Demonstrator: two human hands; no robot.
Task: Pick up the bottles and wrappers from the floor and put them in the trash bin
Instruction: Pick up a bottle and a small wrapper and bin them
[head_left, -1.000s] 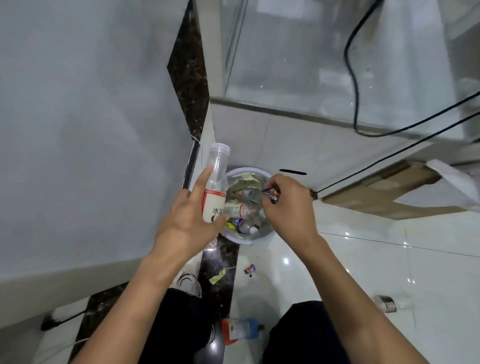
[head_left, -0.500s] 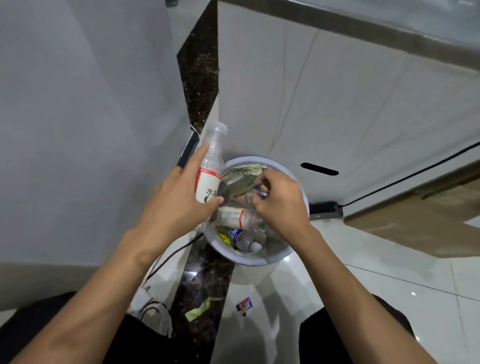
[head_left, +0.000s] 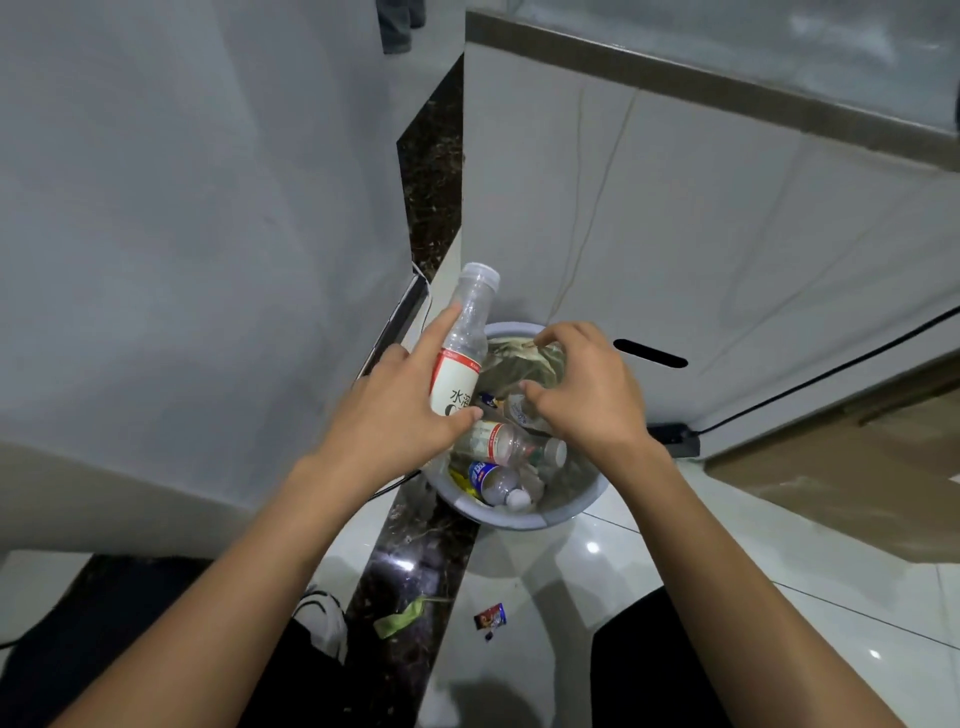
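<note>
Head view: your left hand (head_left: 395, 415) is gripping a clear bottle with a red-banded white label (head_left: 462, 364). Thumb and fingers are wrapping round the label, and the forefinger is lying along the neck. The bottle is tilting cap-up over the left rim of the grey trash bin (head_left: 524, 519) and is not yet inside it.

Your right hand (head_left: 587, 400) is hovering palm-down over the bin's mouth. Its fingers are curling loosely, the thumb is standing apart from the forefinger, and nothing is showing in its grasp.

Inside the bin, a red-labelled bottle (head_left: 501, 441) and a blue-labelled bottle (head_left: 493, 480) are lying on their sides, close together.

Outside the bin, near your legs, a red-and-blue wrapper (head_left: 490, 617) is lying on the white tile. A green wrapper (head_left: 400, 618) is lying on the dark marble strip, apart from the first.
</note>
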